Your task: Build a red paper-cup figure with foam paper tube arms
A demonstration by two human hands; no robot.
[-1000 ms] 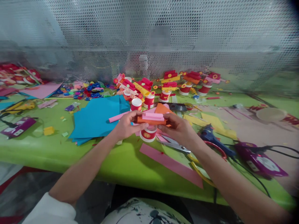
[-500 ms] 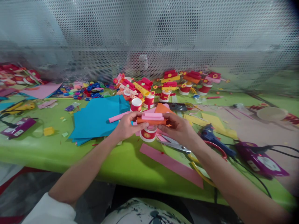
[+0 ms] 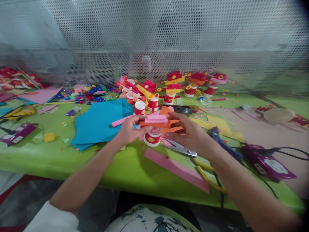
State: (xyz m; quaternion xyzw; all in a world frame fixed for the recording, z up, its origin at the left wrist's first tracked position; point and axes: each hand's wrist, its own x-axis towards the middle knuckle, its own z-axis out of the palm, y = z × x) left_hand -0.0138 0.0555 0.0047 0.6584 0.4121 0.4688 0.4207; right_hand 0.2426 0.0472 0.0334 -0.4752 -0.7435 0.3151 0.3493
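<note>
My left hand (image 3: 130,130) is closed on the left end of an orange paper roll (image 3: 155,123). Pink paper rolls (image 3: 155,118) lie along the top of it. Below stands a red and white paper cup (image 3: 152,138) with a gold emblem, upright on the table; whether the roll touches it I cannot make out. My right hand (image 3: 187,130) is open beside the roll's right end, its fingers apart and holding nothing. Scissors (image 3: 181,149) with yellow handles lie under my right wrist. A pink paper strip (image 3: 177,169) lies in front of the cup.
Blue paper sheets (image 3: 96,122) lie to the left, and another cup (image 3: 139,108) stands behind. Several paper-roll figures on cups (image 3: 169,97) line the back by the perforated metal screen (image 3: 108,42). At right are a blue glue gun (image 3: 223,143) and a purple power strip (image 3: 267,161) with cables.
My right hand has let go of the orange roll and drawn slightly to the right, its fingers spreading. The left hand keeps its hold. The view has shifted a little.
</note>
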